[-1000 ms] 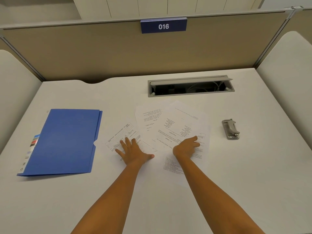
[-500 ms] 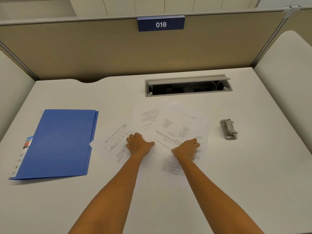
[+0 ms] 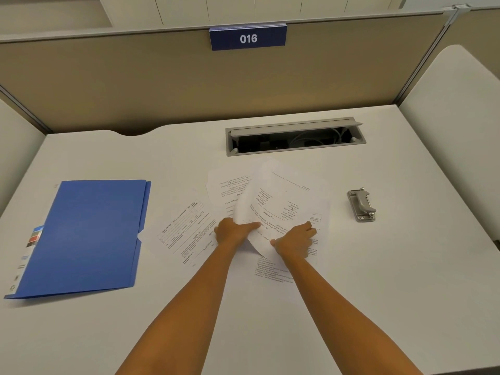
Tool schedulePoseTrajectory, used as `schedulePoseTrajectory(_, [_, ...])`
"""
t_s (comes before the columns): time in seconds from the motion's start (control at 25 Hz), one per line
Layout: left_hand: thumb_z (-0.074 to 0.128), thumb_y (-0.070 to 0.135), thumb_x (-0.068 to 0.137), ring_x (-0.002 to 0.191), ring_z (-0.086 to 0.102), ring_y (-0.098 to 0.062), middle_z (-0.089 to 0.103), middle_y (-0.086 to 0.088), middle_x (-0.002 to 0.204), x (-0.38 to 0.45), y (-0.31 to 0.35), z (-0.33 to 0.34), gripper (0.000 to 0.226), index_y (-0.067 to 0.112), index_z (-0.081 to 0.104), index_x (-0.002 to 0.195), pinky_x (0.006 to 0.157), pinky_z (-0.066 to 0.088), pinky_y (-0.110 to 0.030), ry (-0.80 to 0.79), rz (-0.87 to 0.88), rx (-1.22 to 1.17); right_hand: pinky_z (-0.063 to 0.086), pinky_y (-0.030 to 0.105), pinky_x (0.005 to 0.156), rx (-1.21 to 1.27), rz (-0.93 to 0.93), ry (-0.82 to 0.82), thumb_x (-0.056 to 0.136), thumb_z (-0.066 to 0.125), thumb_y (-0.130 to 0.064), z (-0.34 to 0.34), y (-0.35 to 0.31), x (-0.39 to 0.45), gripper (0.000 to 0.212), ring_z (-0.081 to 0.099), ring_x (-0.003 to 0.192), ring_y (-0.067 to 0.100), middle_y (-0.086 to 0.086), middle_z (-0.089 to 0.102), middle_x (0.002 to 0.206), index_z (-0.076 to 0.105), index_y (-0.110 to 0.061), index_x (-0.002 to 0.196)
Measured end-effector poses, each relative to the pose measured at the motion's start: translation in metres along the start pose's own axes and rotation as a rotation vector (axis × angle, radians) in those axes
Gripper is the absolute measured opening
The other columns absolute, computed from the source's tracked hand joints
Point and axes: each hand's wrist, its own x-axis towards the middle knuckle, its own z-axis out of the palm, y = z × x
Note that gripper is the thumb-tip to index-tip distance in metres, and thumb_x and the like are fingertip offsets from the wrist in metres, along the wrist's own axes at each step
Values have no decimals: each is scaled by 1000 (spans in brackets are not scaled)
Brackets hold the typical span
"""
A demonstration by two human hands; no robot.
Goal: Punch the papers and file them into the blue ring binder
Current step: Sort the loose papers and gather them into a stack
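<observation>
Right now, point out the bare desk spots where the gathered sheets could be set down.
Bare desk lies between the blue binder and the left forearm, along the near edge, and around the hole punch on the right. The middle is crowded: loose papers fan out under the left hand and right hand.

Left fingers (image 3: 224,226) hidden under papers (image 3: 281,207).

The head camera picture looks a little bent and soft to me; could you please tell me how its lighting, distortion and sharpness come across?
Head view: lighting is soft and even, with only a thin shadow under the blue ring binder; wide-angle distortion bows the beige partition's top edge and the white desk; print on the white papers is too soft to read, while the blue "016" sign stays legible; no glare shows.
</observation>
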Motion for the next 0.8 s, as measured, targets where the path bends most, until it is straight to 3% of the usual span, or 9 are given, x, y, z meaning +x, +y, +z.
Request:
schedulePoseTrajectory(0.12, [88, 26, 65, 96, 65, -26, 69, -8, 108, -13, -4, 5, 56, 6, 66, 112, 80, 58, -37, -7, 19, -191, 51, 41, 86, 17, 0, -17, 64, 88, -23, -2, 1, -1, 104, 49, 117, 29, 13, 32, 136, 19, -6, 139])
schedulePoseTrajectory(0.28, [84, 10, 70, 96, 67, -28, 71, -11, 108, -15, -2, -5, 44, 4, 68, 111, 79, 59, -39, -20, 99, -305, 44, 45, 97, 73, -93, 35, 65, 87, -30, -14, 7, 0, 104, 43, 125, 32, 13, 35, 139, 21, -8, 142])
schedulePoseTrajectory(0.4, [83, 8, 69, 99, 68, -28, 71, -10, 108, -4, 6, -32, 45, 2, 68, 112, 85, 58, -43, -108, 201, -196, 33, 44, 108, 102, -502, 227, 64, 88, -31, -34, 7, 4, 105, 35, 131, 28, 10, 35, 143, 23, -15, 145])
schedulePoseTrajectory(0.48, [82, 7, 69, 99, 68, -30, 72, -12, 107, 2, 19, -54, 37, 1, 70, 104, 88, 57, -46, -215, 298, -43, 25, 42, 113, 19, -796, 263, 64, 87, -33, -48, 0, 9, 104, 27, 137, 25, 5, 30, 149, 25, -21, 146])
schedulePoseTrajectory(0.56, [81, 7, 71, 92, 69, -32, 71, -16, 97, 3, 35, -75, 23, 1, 68, 89, 79, 56, -41, -304, 359, 140, 20, 41, 116, -85, -1006, 193, 65, 85, -40, -60, -10, 14, 97, 24, 140, 22, 0, 32, 151, 32, -25, 144])
schedulePoseTrajectory(0.64, [79, 7, 74, 84, 68, -29, 70, -14, 88, -2, 51, -91, 13, 1, 69, 81, 68, 52, -32, -359, 400, 279, 30, 40, 113, -153, -1103, -7, 72, 80, -42, -68, -15, 19, 73, 37, 134, 19, -4, 47, 142, 47, -27, 135])
schedulePoseTrajectory(0.72, [79, 8, 76, 83, 69, -25, 73, -11, 89, -7, 62, -101, 11, 5, 74, 86, 69, 54, -30, -391, 412, 303, 49, 38, 93, -119, -1085, -242, 85, 69, -36, -67, -14, 21, 36, 59, 109, 20, -4, 65, 120, 61, -24, 118])
schedulePoseTrajectory(0.8, [82, 19, 74, 86, 67, -21, 74, -8, 93, -5, 64, -106, 19, 14, 77, 92, 82, 53, -37, -263, 489, 308, 54, 34, 73, 35, -1017, -311, 94, 58, -28, -61, -9, 20, 17, 65, 85, 16, -3, 70, 101, 67, -20, 105])
